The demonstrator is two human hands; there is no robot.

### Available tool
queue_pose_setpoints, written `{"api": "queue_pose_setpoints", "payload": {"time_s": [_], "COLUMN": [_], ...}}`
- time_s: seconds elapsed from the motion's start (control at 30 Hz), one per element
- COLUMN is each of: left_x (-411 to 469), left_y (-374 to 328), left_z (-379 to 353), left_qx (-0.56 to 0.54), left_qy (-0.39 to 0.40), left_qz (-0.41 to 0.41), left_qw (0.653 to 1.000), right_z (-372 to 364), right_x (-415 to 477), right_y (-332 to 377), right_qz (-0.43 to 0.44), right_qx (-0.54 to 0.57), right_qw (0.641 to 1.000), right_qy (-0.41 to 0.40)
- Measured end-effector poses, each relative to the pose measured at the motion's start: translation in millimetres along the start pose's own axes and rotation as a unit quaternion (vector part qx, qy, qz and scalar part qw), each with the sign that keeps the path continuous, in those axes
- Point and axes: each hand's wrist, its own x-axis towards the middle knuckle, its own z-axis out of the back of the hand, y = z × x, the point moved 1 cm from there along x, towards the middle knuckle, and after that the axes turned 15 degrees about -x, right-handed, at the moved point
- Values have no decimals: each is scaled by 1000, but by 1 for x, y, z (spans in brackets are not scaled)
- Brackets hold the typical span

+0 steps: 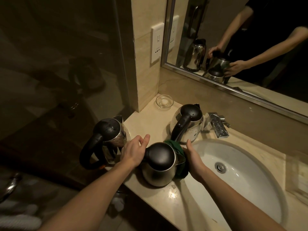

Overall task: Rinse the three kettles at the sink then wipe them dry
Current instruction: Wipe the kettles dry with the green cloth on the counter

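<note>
3 kettles on counter, 1 green cloth, 2 hands.

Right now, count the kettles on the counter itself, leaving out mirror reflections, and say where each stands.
3. One kettle stands at the counter's left end, one kettle at the back beside the faucet, and one kettle at the front between both hands. None seems hidden.

Beige surface is carrying three kettles: left kettle, near kettle, far kettle; glass dish sitting far left.
</note>
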Motion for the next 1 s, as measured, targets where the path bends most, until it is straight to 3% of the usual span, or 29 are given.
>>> {"api": "queue_pose_setpoints", "payload": {"time_s": [0.1,0.23,0.5,0.77,1.0], "left_x": [0,-2,-11,-28,-37], "left_y": [-1,-3,-10,-18,-27], "left_z": [1,1,0,-10,-18], "left_qx": [1,-7,-46,-92,-185], "left_qy": [-3,-12,-73,-169,-255], "left_qz": [6,4,27,106,191], "left_qw": [1000,1000,996,976,930], "right_z": [-3,-7,-4,-9,-12], "right_x": [2,-4,-19,-36,-50], "right_y": [-28,-36,-27,-8,-3], "right_qz": [-80,-110,-78,-48,-29], "right_qx": [-2,58,200,198,215], "right_qw": [997,992,975,975,972], "right_qy": [-14,-36,-53,-87,-90]}}
